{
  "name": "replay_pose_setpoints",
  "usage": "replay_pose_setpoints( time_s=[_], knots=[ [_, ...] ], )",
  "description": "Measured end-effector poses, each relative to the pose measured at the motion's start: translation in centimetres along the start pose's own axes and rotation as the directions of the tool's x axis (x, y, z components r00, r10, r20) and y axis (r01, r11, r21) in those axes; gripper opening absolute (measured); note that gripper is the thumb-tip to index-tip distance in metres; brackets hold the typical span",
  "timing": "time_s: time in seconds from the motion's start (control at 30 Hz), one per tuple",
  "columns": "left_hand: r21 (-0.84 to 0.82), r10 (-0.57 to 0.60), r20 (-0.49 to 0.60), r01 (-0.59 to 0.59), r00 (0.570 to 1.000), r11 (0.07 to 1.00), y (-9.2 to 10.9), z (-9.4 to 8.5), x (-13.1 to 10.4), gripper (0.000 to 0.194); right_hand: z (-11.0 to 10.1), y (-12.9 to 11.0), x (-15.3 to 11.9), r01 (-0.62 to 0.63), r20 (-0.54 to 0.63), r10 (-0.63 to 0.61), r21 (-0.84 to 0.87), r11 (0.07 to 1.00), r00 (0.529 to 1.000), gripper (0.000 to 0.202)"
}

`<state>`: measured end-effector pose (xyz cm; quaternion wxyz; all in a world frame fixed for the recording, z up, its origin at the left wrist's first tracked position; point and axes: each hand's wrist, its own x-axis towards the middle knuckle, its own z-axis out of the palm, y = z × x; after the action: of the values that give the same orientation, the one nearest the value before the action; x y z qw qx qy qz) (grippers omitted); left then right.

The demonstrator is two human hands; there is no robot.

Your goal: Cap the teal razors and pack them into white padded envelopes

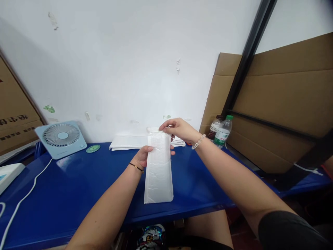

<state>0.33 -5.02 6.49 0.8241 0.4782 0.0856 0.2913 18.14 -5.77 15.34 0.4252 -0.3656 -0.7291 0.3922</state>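
A long white padded mailer (159,173) is held upright above the front half of the blue table. My left hand (142,156) is closed round it from behind, with the thumb on its left edge and fingertips showing past its right edge. At the top end, my right hand (178,130) pinches the mailer's upper flap between thumb and fingers. Behind it, a stack of flat white mailers (127,142) lies against the wall. Whether anything is inside the held mailer cannot be seen.
On the blue table (85,187), a light blue fan (62,139) and a green disc (93,148) stand left, near a white device (10,175) and a white cable. Two bottles (222,133) stand at the back right, beside cardboard sheets (281,114) and a black metal post (246,59).
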Motion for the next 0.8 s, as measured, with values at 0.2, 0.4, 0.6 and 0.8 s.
replay_pose_setpoints(
  time_s=[0.2, 0.4, 0.6, 0.8],
  knots=[
    [0.09, -0.042, -0.256, 0.068, 0.966, 0.994, -0.8, -2.7, 0.4, 0.037, -2.4, 1.5, -0.4, 0.085, -0.194, -0.067, 0.086, 0.993, 0.979, 0.025],
    [-0.233, -0.208, -0.016, 0.199, 0.978, 0.952, -2.5, -1.8, 1.1, 0.026, -2.1, 3.1, -3.1, 0.16, 0.023, -0.165, 0.157, 0.975, 0.986, 0.046],
    [-0.291, -0.36, 0.108, 0.376, 0.927, 0.88, -2.7, -1.5, 1.5, 0.029, -3.0, 6.5, -1.1, 0.035, -0.066, -0.028, 0.103, 0.994, 0.997, 0.024],
    [-0.4, -0.195, -0.504, -0.028, 0.841, 0.916, -2.0, -5.6, 1.2, 0.035, -7.1, 13.5, 2.6, -0.351, -0.623, 0.203, -0.124, 0.928, 0.755, 0.036]
  ],
)
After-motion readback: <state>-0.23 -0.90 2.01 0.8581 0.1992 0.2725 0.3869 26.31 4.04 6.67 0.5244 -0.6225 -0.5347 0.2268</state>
